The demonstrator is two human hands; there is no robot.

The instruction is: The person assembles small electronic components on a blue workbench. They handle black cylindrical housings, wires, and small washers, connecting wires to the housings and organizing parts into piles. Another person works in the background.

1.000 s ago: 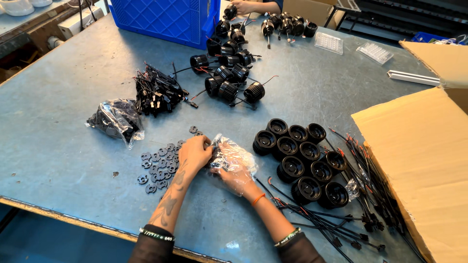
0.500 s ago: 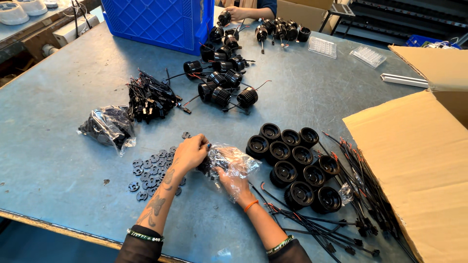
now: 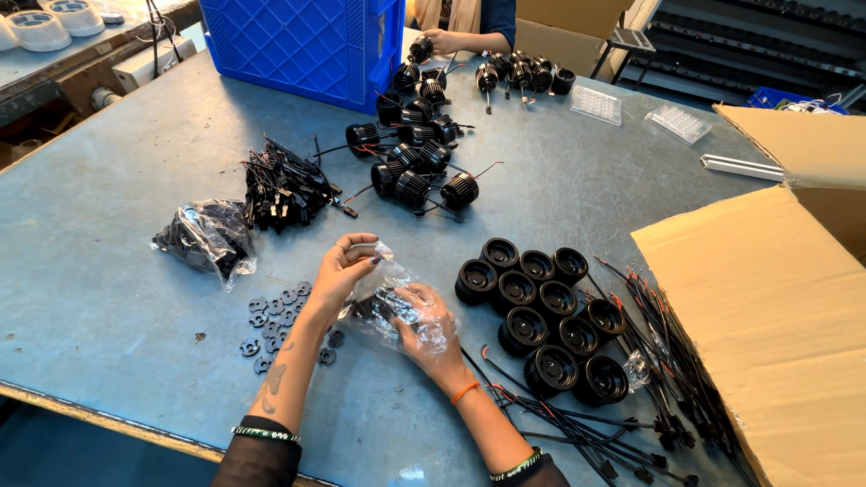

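Hands meet over a clear plastic bag (image 3: 397, 307) of small black parts at the near edge of a blue-grey worktop (image 3: 117, 298). The left hand (image 3: 345, 271) pinches the bag's upper edge between thumb and fingers, while the right hand (image 3: 428, 329) grips its lower side from beneath, fingers curled into the crinkled film. Just left of the left hand lies a scatter of flat black gear-shaped washers (image 3: 275, 316); farther left sits a second bag of dark parts (image 3: 206, 236), with a bundle of black connector wires (image 3: 284, 191) beyond it. Right of the right hand, round black lamp housings (image 3: 541, 311) stand in close rows, touching one another, beside loose wire leads (image 3: 631, 397) and an open cardboard box (image 3: 776, 325). Beyond the hands, finned black housings (image 3: 419, 162) cluster near a blue plastic crate (image 3: 302, 45), where another person's hand (image 3: 444, 41) works.
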